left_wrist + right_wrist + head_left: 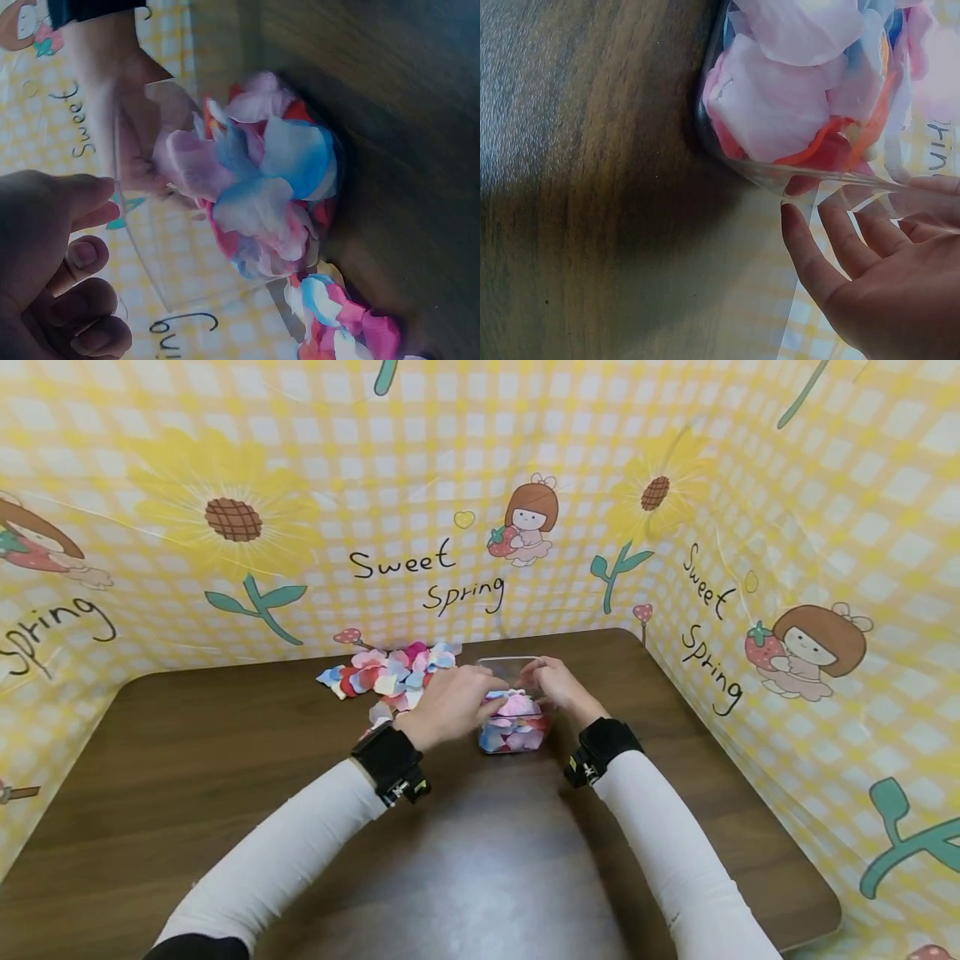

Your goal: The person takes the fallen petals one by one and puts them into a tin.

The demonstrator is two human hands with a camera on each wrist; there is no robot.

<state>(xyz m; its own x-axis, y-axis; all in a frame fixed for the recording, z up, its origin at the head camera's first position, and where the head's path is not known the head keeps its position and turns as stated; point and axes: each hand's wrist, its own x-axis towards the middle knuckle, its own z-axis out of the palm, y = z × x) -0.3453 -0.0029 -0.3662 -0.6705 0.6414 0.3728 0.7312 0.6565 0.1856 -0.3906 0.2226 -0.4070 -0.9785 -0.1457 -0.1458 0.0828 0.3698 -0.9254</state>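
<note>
I've got bare dark wood table (187, 793) in front of me, broad and smooth, walled on three sides by the gingham backdrop (420, 468). Mid-table stands the clear plastic container (516, 727), stuffed with soft pink, blue and red petals. My left hand (450, 703) sits over its rim, fingers loosely curled; my right hand (557, 687) rests straight fingers against its wall. Beyond lies the loose petal pile (390, 677).

My pink, blue and red petals (390, 677); brown wood-grain table (187, 760); yellow gingham backdrop (360, 468) with sunflowers at twelve o'clock.
</note>
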